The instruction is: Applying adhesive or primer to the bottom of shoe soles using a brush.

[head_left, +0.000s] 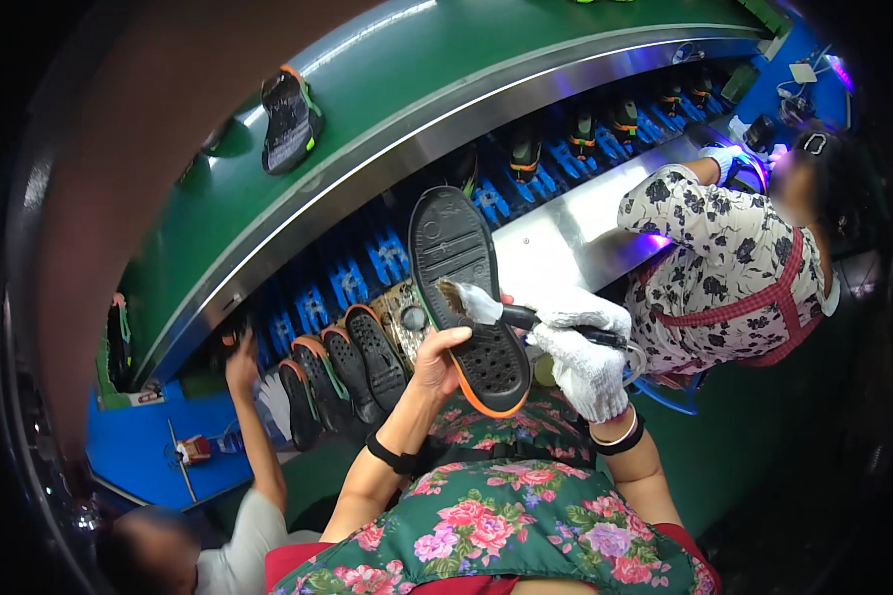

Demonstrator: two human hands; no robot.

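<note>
My bare left hand (437, 363) is closed on the edge of a black shoe sole (454, 233) with an orange rim at its near end. The sole is held up at a tilt, its ribbed and pitted face toward me. In a white knit glove, my right hand (587, 357) grips the black handle of a brush (480, 304). The brush's pale ferrule crosses the sole, and its bristles lie against the middle of that face. Left of the held sole, several more black soles (375, 349) with orange or green edging lean in a row.
Beyond the bench runs a green conveyor belt (397, 74) with a metal edge; a shoe upper (290, 121) rides on it. Blue racks (349, 283) holding shoes line its side. One person (729, 253) works at the right; another (238, 545) reaches in at the lower left.
</note>
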